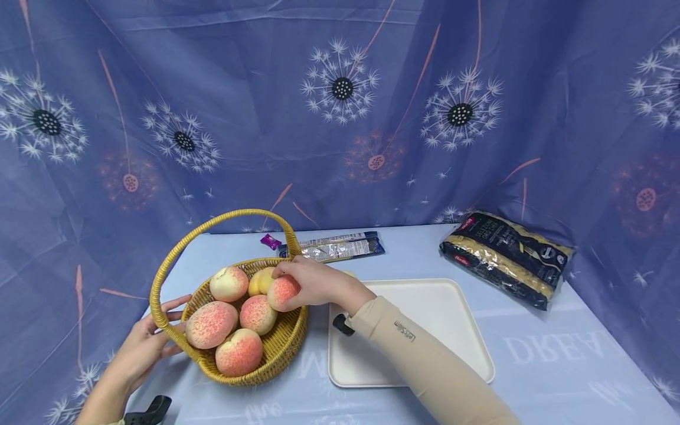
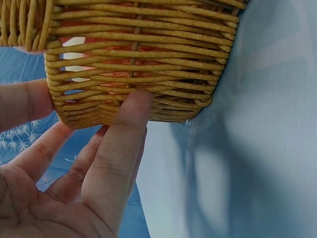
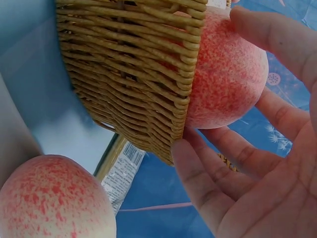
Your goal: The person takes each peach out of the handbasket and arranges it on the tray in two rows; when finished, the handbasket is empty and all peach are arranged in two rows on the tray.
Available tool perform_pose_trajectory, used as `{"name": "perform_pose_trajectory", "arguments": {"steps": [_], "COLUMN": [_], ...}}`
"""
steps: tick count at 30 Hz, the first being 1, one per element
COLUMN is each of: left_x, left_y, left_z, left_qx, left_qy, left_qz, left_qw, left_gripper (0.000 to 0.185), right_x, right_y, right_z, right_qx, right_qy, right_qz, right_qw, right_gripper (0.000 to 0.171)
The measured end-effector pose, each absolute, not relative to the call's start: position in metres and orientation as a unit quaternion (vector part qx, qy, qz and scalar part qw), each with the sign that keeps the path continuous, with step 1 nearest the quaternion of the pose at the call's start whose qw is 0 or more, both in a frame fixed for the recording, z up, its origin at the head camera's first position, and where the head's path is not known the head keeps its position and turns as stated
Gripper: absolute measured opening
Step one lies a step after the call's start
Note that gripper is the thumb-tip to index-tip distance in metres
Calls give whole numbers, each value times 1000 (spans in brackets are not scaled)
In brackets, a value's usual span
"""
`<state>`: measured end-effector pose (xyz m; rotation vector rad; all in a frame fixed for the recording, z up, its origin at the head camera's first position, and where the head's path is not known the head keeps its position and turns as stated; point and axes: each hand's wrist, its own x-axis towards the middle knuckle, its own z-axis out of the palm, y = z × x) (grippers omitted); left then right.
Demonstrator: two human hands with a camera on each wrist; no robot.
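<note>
From my remote seat I see the right hand (image 1: pixel 313 283) with its grip curled around one pink-and-yellow round peach (image 1: pixel 283 291), at the rim of the woven yellow wicker basket with an arched handle (image 1: pixel 276 348), on the side nearest the tray. The left hand (image 1: pixel 143 342) lies flat-fingered against the basket's outer wall, touching the weave and bracing it without clasping anything. The basket stands near the table's (image 1: pixel 558 366) left edge. Five more peaches (image 1: pixel 212 323) sit inside it. Just beside it, toward the table's middle, lies a cream rectangular plastic tray (image 1: pixel 435 313) with nothing on it that I can make out, though the sleeve covers part. My judgement: the work is at its start, with one fruit in hand and the others unmoved. Toward the far edge lie a long clear packet (image 1: pixel 334 247) and, at the far right corner, a dark pasta bag (image 1: pixel 504 257).
</note>
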<state>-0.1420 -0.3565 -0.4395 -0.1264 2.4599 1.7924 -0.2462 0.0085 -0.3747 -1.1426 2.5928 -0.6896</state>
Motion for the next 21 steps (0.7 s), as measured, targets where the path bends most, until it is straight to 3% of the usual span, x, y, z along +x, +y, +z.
{"name": "perform_pose_trajectory", "arguments": {"steps": [21], "left_x": [-141], "left_y": [-356], "left_z": [-438], "left_qx": [-48], "left_qy": [816], "left_qz": [574], "left_qw": [46], "left_gripper": [62], "right_x": [-248], "right_y": [-1], "right_z": [-369], "right_qx": [-383], "right_qy": [892], "right_qz": [-212], "right_qw": [111], "right_gripper": [52]}}
